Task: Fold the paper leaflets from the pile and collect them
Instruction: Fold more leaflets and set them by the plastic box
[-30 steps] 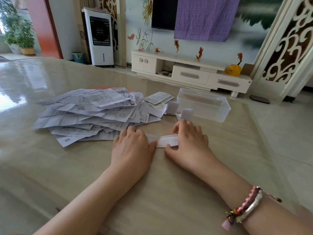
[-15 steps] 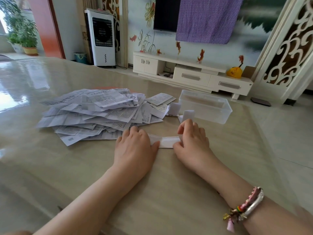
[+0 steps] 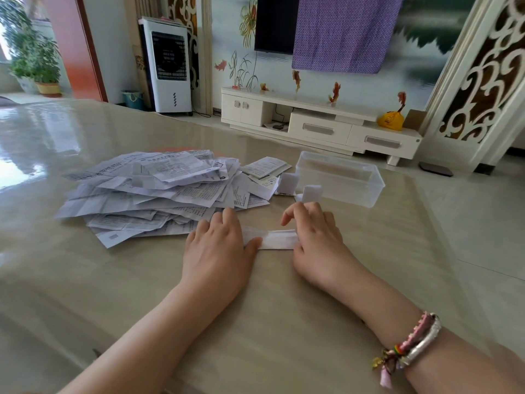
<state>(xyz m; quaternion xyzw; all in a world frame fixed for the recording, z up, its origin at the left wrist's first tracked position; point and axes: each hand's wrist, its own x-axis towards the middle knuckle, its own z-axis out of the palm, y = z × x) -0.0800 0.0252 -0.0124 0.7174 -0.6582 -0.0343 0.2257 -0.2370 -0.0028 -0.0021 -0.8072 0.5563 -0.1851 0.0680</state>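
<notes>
Leaflet strip (image 3: 277, 239) lies left-to-right between left hand (image 3: 218, 251) and right hand (image 3: 318, 245).

Glossy beige table (image 3: 85, 280) reflects daylight from the left. White TV cabinet (image 3: 321, 123) against a painted wall; dark television (image 3: 274, 24) partly draped in purple cloth (image 3: 341, 32). White air cooler (image 3: 170, 64) beside potted plant (image 3: 37, 58). Pale tiled floor (image 3: 483, 237).

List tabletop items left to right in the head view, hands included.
pile of unfolded leaflets → left hand → folded strip of leaflet → right hand → clear plastic box
</notes>
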